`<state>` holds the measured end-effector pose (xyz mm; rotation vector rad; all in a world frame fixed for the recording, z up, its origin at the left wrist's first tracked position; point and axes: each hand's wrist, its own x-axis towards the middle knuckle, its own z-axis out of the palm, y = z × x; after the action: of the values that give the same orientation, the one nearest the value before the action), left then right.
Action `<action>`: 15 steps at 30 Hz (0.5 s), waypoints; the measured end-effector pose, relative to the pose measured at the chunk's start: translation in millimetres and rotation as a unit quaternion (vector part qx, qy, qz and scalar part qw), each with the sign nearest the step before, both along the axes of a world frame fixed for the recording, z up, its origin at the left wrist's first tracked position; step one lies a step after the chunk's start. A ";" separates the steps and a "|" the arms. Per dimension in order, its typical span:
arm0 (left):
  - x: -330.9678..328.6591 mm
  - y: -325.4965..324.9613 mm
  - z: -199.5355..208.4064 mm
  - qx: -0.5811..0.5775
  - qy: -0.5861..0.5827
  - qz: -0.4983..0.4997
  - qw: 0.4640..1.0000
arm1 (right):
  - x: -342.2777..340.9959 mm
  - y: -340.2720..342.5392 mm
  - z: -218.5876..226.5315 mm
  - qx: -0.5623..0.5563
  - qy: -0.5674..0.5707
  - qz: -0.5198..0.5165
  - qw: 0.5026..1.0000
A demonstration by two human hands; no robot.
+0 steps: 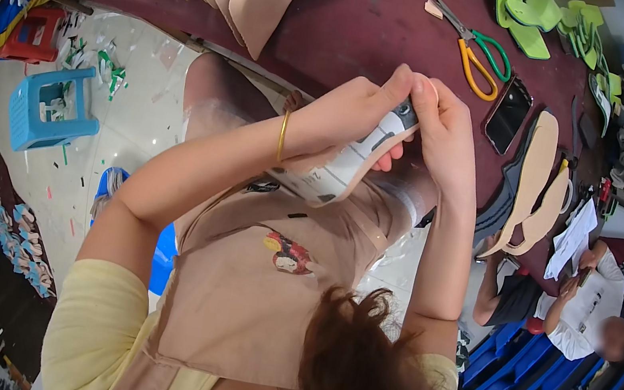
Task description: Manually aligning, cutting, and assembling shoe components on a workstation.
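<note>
An insole-shaped piece [358, 157] with a grey-white patterned face and a tan edge is held up over my lap. Its far end is pinched between the thumbs and fingers of both hands. My left hand [343, 119], with a gold bangle at the wrist, closes over the piece from the left. On the other side my right hand [444, 130] grips the same end, its thumb beside the left thumb. Pink fingertips show beneath the piece. The inner fingers are partly hidden. Scissors [465, 42] with one green and one orange handle lie open on the table beyond.
Tan insoles [256, 1] overlap in a row on the dark red table [356, 8]. A phone [510, 116], green cut pieces [534, 17] and long tan insole shapes [533, 175] lie to the right. A blue stool [58, 113] stands left; another person [582, 304] sits at right.
</note>
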<state>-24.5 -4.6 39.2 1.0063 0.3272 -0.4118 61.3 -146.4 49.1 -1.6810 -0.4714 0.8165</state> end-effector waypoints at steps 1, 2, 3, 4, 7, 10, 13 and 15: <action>5.5 2.0 2.8 0.010 -0.005 0.009 1.000 | 1.4 1.0 3.3 0.030 0.010 0.004 1.000; 12.5 4.4 10.7 0.022 -0.012 0.016 1.000 | 3.0 1.7 4.8 0.062 0.019 0.006 0.998; 20.4 7.3 19.6 0.035 -0.019 0.025 0.999 | 13.0 -4.1 -6.4 0.126 0.013 0.034 0.991; 29.1 11.4 29.3 0.058 -0.046 0.024 0.997 | 30.7 -8.6 -9.6 0.188 0.067 0.009 0.980; 64.6 6.9 29.3 0.606 -0.238 -0.065 0.757 | 112.0 -26.0 -45.9 -0.108 -0.322 -0.119 0.933; 73.6 -14.8 -39.5 0.760 -0.258 -0.068 0.593 | 142.9 -19.4 -90.2 -0.358 -0.561 -0.133 0.735; 68.3 -28.1 -67.0 0.820 -0.324 0.034 0.470 | 145.6 -16.3 -101.2 -0.346 -0.669 -0.109 0.649; 67.4 -30.7 -73.1 0.808 -0.285 -0.017 0.515 | 142.2 -14.5 -95.1 -0.342 -0.667 -0.103 0.654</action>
<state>42.8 -35.4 -33.9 2.9295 -0.0328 0.4348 203.4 -160.8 -46.0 -2.8245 -0.9820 -0.7401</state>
